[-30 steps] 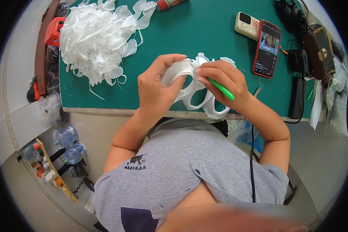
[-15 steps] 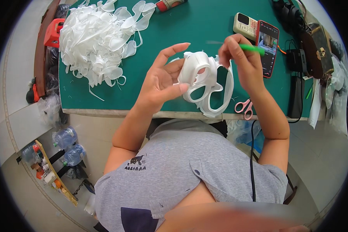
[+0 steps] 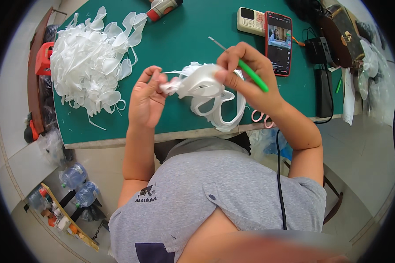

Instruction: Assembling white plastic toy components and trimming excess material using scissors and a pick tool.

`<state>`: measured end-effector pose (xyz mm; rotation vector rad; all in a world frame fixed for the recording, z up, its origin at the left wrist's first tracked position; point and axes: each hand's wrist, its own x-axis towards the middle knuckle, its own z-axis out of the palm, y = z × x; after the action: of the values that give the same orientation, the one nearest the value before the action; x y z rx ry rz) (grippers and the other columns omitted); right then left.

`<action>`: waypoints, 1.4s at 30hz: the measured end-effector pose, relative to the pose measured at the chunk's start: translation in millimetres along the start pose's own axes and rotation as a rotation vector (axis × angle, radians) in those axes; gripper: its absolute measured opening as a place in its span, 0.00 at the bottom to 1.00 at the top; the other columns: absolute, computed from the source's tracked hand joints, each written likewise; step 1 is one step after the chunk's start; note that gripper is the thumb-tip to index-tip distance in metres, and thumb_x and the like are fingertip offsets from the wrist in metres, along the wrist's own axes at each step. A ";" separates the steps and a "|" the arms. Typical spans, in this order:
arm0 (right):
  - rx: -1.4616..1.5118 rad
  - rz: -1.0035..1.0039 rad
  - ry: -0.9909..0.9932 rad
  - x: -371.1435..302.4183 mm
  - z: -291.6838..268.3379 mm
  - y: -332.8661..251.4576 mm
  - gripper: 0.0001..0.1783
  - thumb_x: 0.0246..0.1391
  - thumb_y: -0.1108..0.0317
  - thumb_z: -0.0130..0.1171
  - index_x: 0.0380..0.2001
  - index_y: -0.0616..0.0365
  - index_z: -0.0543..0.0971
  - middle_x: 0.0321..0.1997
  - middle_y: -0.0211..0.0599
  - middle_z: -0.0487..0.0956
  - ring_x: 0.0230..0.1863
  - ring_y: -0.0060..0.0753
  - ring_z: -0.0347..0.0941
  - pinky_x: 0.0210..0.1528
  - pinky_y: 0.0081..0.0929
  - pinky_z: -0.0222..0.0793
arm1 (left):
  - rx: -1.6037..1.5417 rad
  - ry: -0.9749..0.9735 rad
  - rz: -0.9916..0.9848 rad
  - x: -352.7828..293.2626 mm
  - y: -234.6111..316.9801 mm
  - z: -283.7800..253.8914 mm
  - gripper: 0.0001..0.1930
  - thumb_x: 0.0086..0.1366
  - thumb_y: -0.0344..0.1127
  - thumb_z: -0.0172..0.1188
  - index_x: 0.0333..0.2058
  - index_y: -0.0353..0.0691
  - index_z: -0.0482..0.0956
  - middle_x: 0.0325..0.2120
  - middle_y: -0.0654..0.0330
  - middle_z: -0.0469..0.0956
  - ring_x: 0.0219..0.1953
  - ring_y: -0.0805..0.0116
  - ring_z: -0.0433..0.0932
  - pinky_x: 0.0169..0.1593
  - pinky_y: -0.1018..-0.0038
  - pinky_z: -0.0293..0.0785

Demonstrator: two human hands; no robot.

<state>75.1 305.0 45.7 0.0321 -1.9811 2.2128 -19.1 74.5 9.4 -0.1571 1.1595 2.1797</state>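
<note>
A white moulded piece with large oval openings (image 3: 202, 81) is held up between my hands. My left hand (image 3: 147, 98) is closed, pinching its left end, where a thin white strip sticks out. With thumb and fingers my right hand (image 3: 252, 83) grips the piece's upper right side. That hand also keeps hold of a slim tool with a green handle (image 3: 253, 75), its thin metal shaft and small tip pointing up and left. Just below, more white looped moulding (image 3: 226, 120) shows near the table edge; whether it is joined to the held piece I cannot tell.
A heap of thin white offcuts (image 3: 87, 65) covers the green table's left side, beside a red plastic container (image 3: 44, 59). Pink scissors (image 3: 263, 118) lie by my right forearm. Farther right are a phone (image 3: 278, 44), a cream device (image 3: 251, 21) and a black cable (image 3: 280, 175).
My left hand has moved from supporting the piece with spread fingers to pinching its left end. My right hand has come onto the piece, keeping the green tool. The whole view has shifted slightly.
</note>
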 end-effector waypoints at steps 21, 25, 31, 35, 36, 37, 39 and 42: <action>-0.143 -0.046 0.185 22.7 -3.9 7.7 0.08 0.59 0.73 0.59 0.31 0.57 0.69 0.34 0.29 0.74 0.35 0.14 0.66 0.38 0.14 0.63 | 0.870 -0.295 0.284 -10.6 -4.0 3.0 0.05 0.64 0.32 0.59 0.35 0.36 0.78 0.36 0.65 0.75 0.37 0.75 0.72 0.41 0.78 0.67; -0.404 0.081 -0.142 8.5 4.9 -5.7 0.11 0.57 0.70 0.61 0.28 0.58 0.68 0.29 0.27 0.74 0.30 0.13 0.65 0.32 0.14 0.63 | 0.390 -0.213 -0.054 -9.3 -1.7 3.5 0.06 0.68 0.33 0.56 0.37 0.37 0.76 0.34 0.66 0.78 0.36 0.80 0.73 0.41 0.81 0.67; -0.163 0.228 -0.140 8.4 19.5 7.6 0.13 0.55 0.71 0.63 0.27 0.59 0.66 0.32 0.30 0.77 0.31 0.14 0.67 0.33 0.15 0.66 | 0.401 -0.263 -0.004 -11.5 -7.8 9.7 0.08 0.70 0.36 0.55 0.38 0.36 0.76 0.32 0.66 0.79 0.34 0.82 0.73 0.38 0.83 0.67; -0.288 0.146 -0.111 10.3 21.9 -3.0 0.12 0.54 0.74 0.62 0.27 0.59 0.66 0.31 0.31 0.77 0.30 0.14 0.67 0.33 0.17 0.67 | 0.458 -0.279 -0.118 -11.9 3.4 14.4 0.10 0.68 0.37 0.57 0.40 0.34 0.78 0.32 0.65 0.80 0.34 0.82 0.74 0.38 0.83 0.68; -0.344 0.117 -0.137 10.4 23.2 -5.0 0.12 0.53 0.75 0.61 0.27 0.59 0.66 0.30 0.31 0.77 0.30 0.15 0.66 0.33 0.17 0.67 | 0.481 -0.322 -0.131 -11.5 5.8 14.5 0.13 0.67 0.38 0.59 0.41 0.32 0.78 0.34 0.62 0.80 0.35 0.78 0.76 0.40 0.81 0.71; -0.401 0.089 -0.162 10.0 24.6 -6.3 0.12 0.51 0.76 0.61 0.27 0.60 0.65 0.29 0.31 0.76 0.29 0.15 0.66 0.33 0.18 0.68 | 0.504 -0.367 -0.144 -11.5 7.6 15.6 0.15 0.66 0.39 0.60 0.42 0.30 0.77 0.36 0.59 0.81 0.36 0.74 0.79 0.41 0.79 0.74; -0.377 0.072 -0.155 8.6 27.9 -7.2 0.12 0.50 0.76 0.61 0.27 0.60 0.65 0.28 0.32 0.76 0.28 0.17 0.66 0.33 0.18 0.68 | 0.559 -0.356 -0.144 -11.9 10.7 20.9 0.15 0.65 0.38 0.61 0.41 0.30 0.78 0.35 0.59 0.81 0.36 0.74 0.79 0.41 0.78 0.74; -0.359 0.037 -0.143 8.0 29.0 -6.1 0.13 0.49 0.76 0.62 0.27 0.60 0.65 0.27 0.32 0.76 0.27 0.19 0.66 0.32 0.19 0.67 | 0.626 -0.327 -0.143 -11.7 14.2 27.7 0.13 0.64 0.35 0.61 0.40 0.30 0.79 0.33 0.59 0.81 0.35 0.74 0.79 0.41 0.78 0.74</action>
<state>65.3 277.9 56.0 0.1113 -2.4453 1.8888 -13.2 84.6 40.5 0.3612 1.5127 1.5552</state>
